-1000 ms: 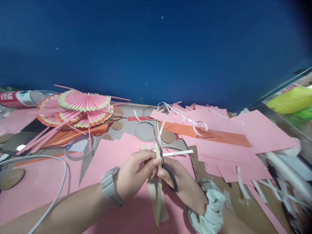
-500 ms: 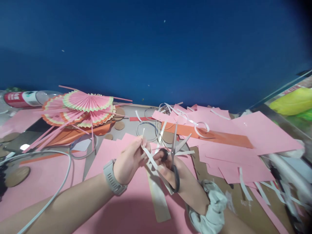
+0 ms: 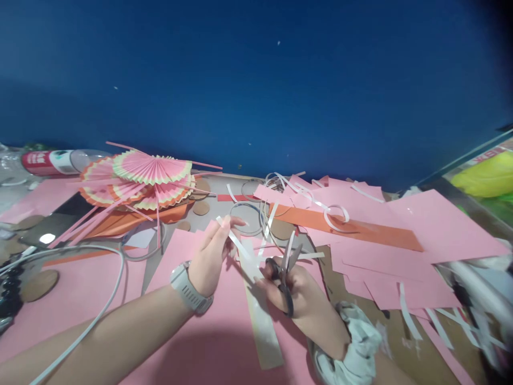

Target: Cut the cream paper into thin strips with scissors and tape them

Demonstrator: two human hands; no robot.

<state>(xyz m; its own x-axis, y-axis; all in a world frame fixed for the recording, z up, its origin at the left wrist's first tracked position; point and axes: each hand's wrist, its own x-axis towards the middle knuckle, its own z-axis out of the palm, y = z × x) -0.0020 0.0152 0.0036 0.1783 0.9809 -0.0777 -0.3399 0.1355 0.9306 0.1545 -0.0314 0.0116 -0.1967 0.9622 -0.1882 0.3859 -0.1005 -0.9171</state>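
I see my left hand [image 3: 210, 256] pinching a thin white paper strip [image 3: 236, 243] above the pink paper sheet [image 3: 100, 289] (a grey watch on that wrist). My right hand [image 3: 296, 291] grips black-handled metal scissors [image 3: 285, 267], blades slightly apart, just beside the strip.

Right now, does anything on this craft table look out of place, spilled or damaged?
Nothing looks broken or spilled. The table is littered with offcuts: white paper strips and pink paper sheets lie overlapping at the right. A plastic bottle lies on its side at far left. The left hand pinches a white strip; the right hand holds scissors.
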